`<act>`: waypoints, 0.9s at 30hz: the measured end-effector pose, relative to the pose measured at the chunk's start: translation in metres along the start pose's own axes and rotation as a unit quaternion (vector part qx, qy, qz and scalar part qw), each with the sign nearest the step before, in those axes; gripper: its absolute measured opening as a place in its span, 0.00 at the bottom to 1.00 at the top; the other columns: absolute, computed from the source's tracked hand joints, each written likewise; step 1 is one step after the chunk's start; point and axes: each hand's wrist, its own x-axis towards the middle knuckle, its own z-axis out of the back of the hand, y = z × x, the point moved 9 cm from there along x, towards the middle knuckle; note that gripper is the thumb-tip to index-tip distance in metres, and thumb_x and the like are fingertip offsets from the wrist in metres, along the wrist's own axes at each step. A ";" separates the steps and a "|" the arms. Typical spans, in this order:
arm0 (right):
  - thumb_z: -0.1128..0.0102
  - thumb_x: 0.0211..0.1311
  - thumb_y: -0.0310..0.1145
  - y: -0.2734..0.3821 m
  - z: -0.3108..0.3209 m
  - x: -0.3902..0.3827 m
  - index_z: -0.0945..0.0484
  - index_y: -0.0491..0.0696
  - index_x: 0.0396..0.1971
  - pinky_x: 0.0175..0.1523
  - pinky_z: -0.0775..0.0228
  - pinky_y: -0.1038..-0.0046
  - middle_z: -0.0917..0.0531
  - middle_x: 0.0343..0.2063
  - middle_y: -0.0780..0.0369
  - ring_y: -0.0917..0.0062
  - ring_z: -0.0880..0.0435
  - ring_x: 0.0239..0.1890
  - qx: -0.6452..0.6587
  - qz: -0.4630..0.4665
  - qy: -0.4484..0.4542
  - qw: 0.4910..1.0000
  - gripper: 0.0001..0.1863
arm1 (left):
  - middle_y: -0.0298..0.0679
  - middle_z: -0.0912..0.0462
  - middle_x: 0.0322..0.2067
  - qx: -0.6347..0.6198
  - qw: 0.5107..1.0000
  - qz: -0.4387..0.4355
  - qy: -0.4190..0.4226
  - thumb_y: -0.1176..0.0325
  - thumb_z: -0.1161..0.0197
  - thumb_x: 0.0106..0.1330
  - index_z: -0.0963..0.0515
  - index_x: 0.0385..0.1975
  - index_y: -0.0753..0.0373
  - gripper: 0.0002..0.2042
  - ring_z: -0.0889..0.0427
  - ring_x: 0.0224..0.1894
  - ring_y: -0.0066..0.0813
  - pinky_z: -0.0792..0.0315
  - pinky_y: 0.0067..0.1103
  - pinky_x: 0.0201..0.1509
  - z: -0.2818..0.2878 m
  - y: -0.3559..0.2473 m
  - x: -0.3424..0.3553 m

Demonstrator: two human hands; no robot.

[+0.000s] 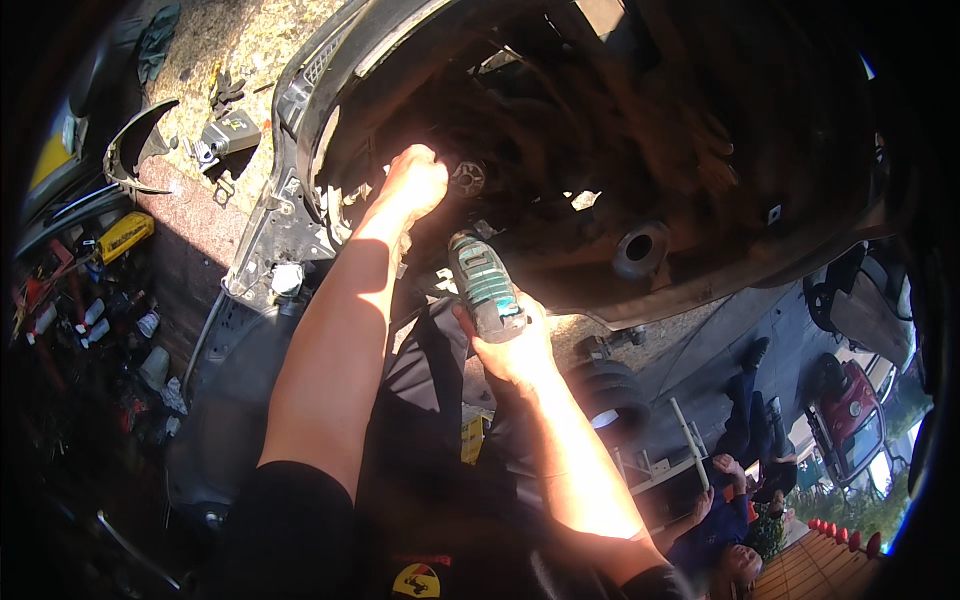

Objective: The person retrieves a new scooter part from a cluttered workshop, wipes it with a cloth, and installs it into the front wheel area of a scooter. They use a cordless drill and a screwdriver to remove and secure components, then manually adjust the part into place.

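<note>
My right hand [522,350] is wrapped round a worn teal and dark power tool [486,285]. Its front end points away from me, toward the dark opening of a vehicle body [590,130]. Farther forward, my left arm reaches to the left side of that opening. My left hand [415,182] is closed there in bright sun, and what its fingers hold, if anything, is hidden. Just right of it, apart from the tool, is a round metal part [467,178] with holes.
A metal body edge [262,235] borders the opening on the left. Beyond it lie a grey container [230,133], a curved black trim piece [130,150] and a yellow case [125,237]. Stacked tyres [608,395] stand at right. Another person [715,525] is at lower right.
</note>
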 end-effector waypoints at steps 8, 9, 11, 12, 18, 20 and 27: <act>0.31 0.51 0.44 -0.028 -0.013 0.000 0.28 0.42 0.59 0.62 0.29 0.67 0.18 0.51 0.51 0.61 0.20 0.57 0.026 -0.055 0.031 0.998 0.36 | 0.47 0.29 0.18 -0.109 0.993 -0.051 0.019 0.66 0.43 0.62 0.29 0.22 0.70 0.13 0.27 0.24 0.35 0.33 0.35 0.30 -0.010 0.018 0.014; 0.31 0.51 0.45 -0.027 -0.013 0.000 0.28 0.42 0.59 0.62 0.29 0.66 0.18 0.51 0.50 0.61 0.20 0.56 0.051 -0.039 0.023 0.998 0.36 | 0.44 0.32 0.15 -0.135 0.989 -0.065 0.006 0.66 0.43 0.62 0.30 0.21 0.69 0.13 0.29 0.21 0.32 0.34 0.33 0.27 -0.008 0.017 0.012; 0.30 0.51 0.46 -0.027 -0.014 -0.001 0.27 0.42 0.59 0.62 0.29 0.66 0.18 0.50 0.50 0.60 0.20 0.56 0.027 -0.037 0.007 0.999 0.37 | 0.30 0.38 0.13 -0.327 0.942 -0.003 0.076 0.67 0.44 0.66 0.36 0.18 0.59 0.14 0.39 0.11 0.20 0.44 0.23 0.13 -0.024 0.025 0.005; 0.30 0.51 0.46 -0.027 -0.014 -0.001 0.27 0.43 0.58 0.61 0.29 0.65 0.18 0.49 0.51 0.60 0.20 0.55 0.030 -0.036 0.004 0.999 0.36 | 0.28 0.38 0.12 -0.342 0.937 -0.014 0.071 0.65 0.43 0.67 0.36 0.17 0.57 0.15 0.40 0.11 0.18 0.46 0.21 0.13 -0.024 0.023 0.003; 0.30 0.50 0.45 -0.006 0.009 -0.004 0.24 0.44 0.53 0.60 0.27 0.64 0.17 0.47 0.52 0.59 0.19 0.53 0.061 -0.018 -0.037 0.997 0.31 | 0.25 0.39 0.11 -0.373 0.927 0.026 0.025 0.63 0.40 0.67 0.34 0.15 0.54 0.17 0.44 0.10 0.16 0.51 0.18 0.13 -0.019 0.020 0.002; 0.30 0.50 0.45 -0.017 0.003 -0.006 0.24 0.45 0.54 0.60 0.27 0.64 0.17 0.48 0.52 0.59 0.19 0.53 0.012 -0.100 0.056 0.993 0.32 | 0.27 0.38 0.12 -0.387 0.921 0.029 0.027 0.65 0.41 0.66 0.33 0.17 0.55 0.14 0.42 0.09 0.18 0.50 0.19 0.12 -0.020 0.018 0.001; 0.30 0.51 0.46 -0.019 -0.002 -0.004 0.27 0.44 0.60 0.63 0.29 0.65 0.19 0.52 0.51 0.60 0.21 0.57 0.014 -0.045 -0.025 0.999 0.36 | 0.29 0.36 0.12 -0.371 0.927 -0.049 0.007 0.71 0.46 0.66 0.32 0.20 0.56 0.11 0.38 0.09 0.19 0.46 0.19 0.10 -0.020 0.015 -0.004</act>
